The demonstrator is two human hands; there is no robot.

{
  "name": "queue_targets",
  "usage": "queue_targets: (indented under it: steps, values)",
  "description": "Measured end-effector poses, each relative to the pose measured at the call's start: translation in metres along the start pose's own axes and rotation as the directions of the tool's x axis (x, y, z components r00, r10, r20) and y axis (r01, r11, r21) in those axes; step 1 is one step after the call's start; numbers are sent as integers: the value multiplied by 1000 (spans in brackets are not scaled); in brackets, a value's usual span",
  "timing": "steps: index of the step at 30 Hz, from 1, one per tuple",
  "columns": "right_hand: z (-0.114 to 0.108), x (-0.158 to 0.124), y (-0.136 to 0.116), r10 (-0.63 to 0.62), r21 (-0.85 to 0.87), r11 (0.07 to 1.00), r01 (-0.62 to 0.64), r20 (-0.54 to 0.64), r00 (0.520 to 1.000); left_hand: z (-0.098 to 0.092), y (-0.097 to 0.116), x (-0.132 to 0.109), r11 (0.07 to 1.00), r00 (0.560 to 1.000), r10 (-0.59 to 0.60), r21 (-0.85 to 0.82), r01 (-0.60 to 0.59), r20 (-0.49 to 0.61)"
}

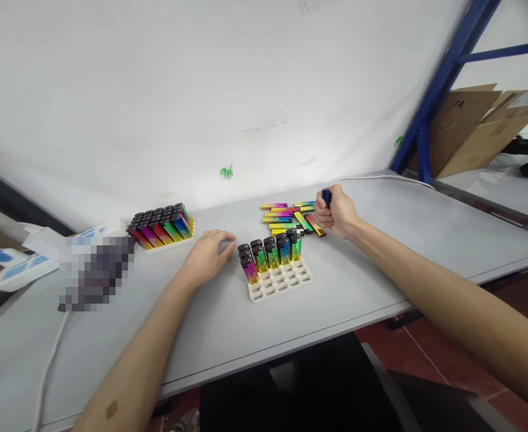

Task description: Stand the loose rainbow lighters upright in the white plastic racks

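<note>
My right hand (337, 212) is closed in a fist around a lighter (326, 197); only its dark blue end shows above the fingers. It is just right of a loose pile of colourful lighters (286, 215) lying on the table. My left hand (210, 255) rests on the table, thumb apart from the fingers, holding nothing. Just right of it sits a white holed tray (282, 285). Upright rainbow lighters with black tops (272, 253) fill its back rows and left side, and bare slots show at the front.
A second tray packed with upright lighters (162, 228) stands at the back left. Beside it are a pixelated dark object (97, 273), white-and-blue packaging (25, 261) and a white cable (52, 366). At the right are a blue metal frame (444, 84) and cardboard boxes (475, 132). A wall (201, 90) closes the back.
</note>
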State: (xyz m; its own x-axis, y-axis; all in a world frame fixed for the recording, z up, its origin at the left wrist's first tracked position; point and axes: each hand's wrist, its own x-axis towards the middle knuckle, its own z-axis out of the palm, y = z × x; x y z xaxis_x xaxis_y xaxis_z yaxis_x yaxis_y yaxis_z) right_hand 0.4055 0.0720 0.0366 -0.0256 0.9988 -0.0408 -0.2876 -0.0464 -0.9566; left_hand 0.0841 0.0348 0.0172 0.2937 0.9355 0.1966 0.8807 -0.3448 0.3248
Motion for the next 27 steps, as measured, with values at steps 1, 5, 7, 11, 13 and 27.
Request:
queue_targets:
  steps: [1, 5, 7, 11, 13, 27]
  values:
    - [0, 0, 0, 3, -2, 1000, -3, -1, 1000, 0, 0, 0, 1000, 1000, 1, 0, -1, -3]
    - [0, 0, 2, 26, -12, 1000, -26, -11, 1000, 1, -1, 1, 1000, 1000, 16, -1, -16, -5]
    - [1, 0, 3, 38, -5, 999, -38, -21, 999, 1, -1, 0, 1000, 1000, 18, -4, -18, -8]
    - [3, 1, 6, -2, 18, 1000, 3, -47, 999, 1, -1, -1, 1000, 1000, 16, -8, -17, -9]
    - [1, 3, 9, -56, -27, 998, 56, -23, 998, 1, -1, 0, 1000, 1000, 12, -10, -12, -8]
    - [12, -60, -49, -321, -315, 839, 443, 370, 872, 3, -2, 0, 1000, 1000, 21, -5, -21, -19]
